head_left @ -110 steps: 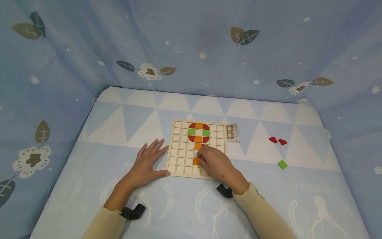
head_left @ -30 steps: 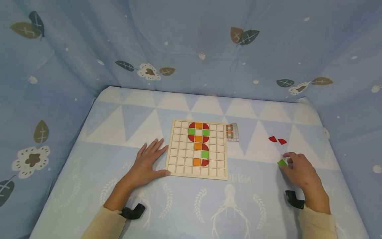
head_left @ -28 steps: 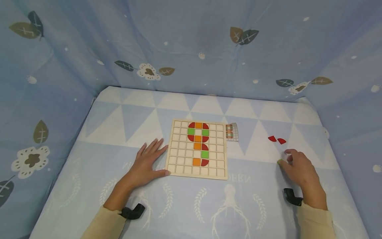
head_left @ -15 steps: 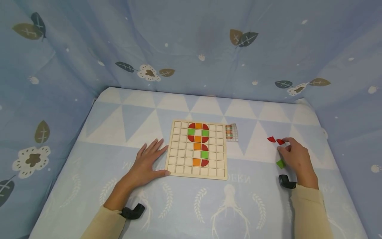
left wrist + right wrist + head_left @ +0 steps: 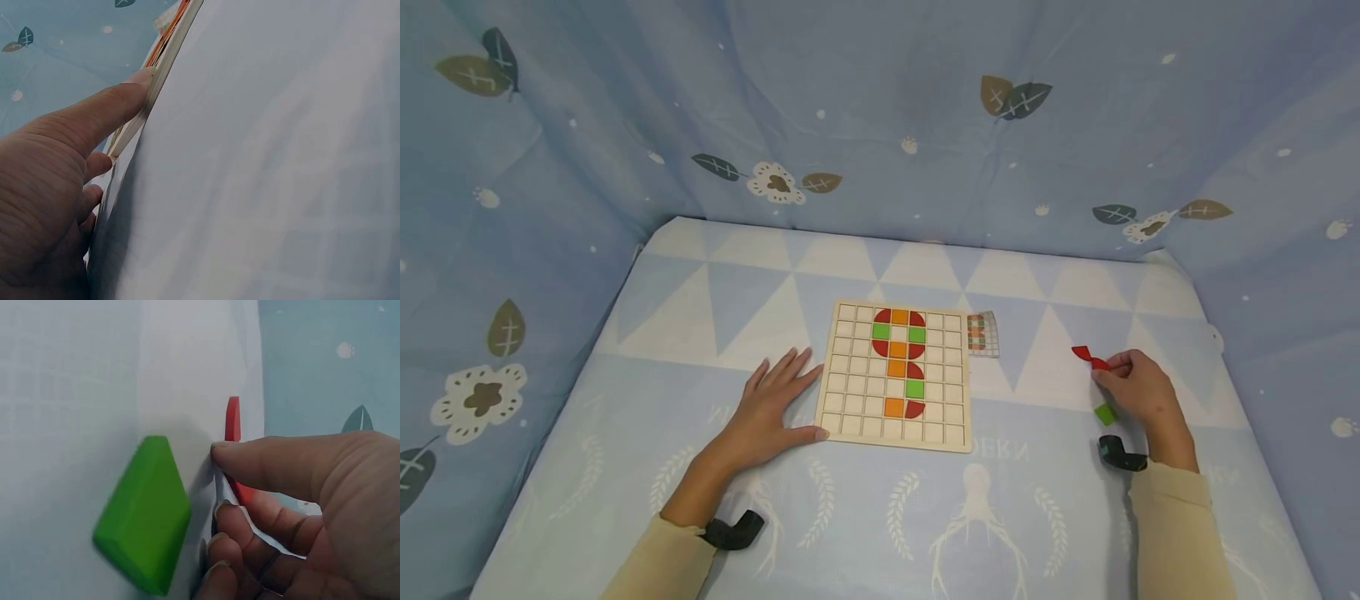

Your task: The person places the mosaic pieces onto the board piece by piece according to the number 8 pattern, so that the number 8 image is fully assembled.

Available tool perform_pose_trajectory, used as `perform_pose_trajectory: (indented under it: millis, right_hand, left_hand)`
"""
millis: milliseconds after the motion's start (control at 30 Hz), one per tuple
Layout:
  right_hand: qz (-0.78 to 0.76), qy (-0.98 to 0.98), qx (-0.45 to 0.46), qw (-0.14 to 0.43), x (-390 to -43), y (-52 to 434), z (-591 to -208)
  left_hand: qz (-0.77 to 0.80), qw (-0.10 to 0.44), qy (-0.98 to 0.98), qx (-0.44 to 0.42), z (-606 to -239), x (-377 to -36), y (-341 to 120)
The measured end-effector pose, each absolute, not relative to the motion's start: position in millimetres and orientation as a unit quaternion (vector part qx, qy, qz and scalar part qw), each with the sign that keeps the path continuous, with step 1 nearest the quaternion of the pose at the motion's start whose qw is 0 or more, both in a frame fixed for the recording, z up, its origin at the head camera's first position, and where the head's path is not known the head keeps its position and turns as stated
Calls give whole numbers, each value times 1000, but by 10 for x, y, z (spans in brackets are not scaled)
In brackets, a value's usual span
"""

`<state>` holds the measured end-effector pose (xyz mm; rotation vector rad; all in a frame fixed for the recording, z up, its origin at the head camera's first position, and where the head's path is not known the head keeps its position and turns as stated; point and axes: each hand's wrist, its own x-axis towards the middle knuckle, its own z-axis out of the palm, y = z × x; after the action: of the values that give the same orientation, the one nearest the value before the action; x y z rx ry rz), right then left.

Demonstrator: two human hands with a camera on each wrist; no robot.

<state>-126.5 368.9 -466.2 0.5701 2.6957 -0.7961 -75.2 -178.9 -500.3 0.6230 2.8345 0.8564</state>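
On the soft, blue-patterned bed, the right hand pinches a thin red quarter-circle piece near the right edge, which could slip edgewise from its fingertips, while the flat, open left hand braces the wooden grid board.

We list: small pattern card beside the far right board corner; leaf-and-flower blue curtain on three sides; triangle-and-deer printed tablecloth beneath.

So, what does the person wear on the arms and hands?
Both arms wear long beige sleeves ending at the wrists. A small black device sits at the left wrist and another at the right wrist. The left hand and right hand are bare: no gloves, no rings visible.
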Motion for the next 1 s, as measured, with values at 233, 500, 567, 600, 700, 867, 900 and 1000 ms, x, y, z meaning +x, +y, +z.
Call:
perform_pose_trajectory:
  millis: [233,500,567,600,700,867,900,1000]
  right_hand:
    - [-266,948,143,99,-1200,3659,-4677]
    - [-304,941,142,57,-1154,3436,-4521]
    - [-303,945,116,49,-1147,3314,-4466]
    - [-301,947,98,47,-1145,3243,-4447]
    - [-295,954,29,53,-1151,2981,-4424]
    - [-291,950,-76,84,-1135,2414,-4432]
    - [-288,949,-96,91,-1124,2300,-4429]
    - [-284,941,-146,111,-1086,1988,-4402]
  left_hand:
    - [286,58,934,207,-5009,-751,-1793]
    - [279,63,936,204,-5004,-752,-1785]
    - [278,63,936,205,-5000,-753,-1786]
    - [278,63,936,206,-4999,-754,-1787]
    - [277,64,936,207,-4987,-754,-1789]
    - [280,68,936,201,-4979,-756,-1783]
    - [280,68,936,200,-4982,-756,-1782]
    - [279,69,937,200,-4985,-754,-1777]
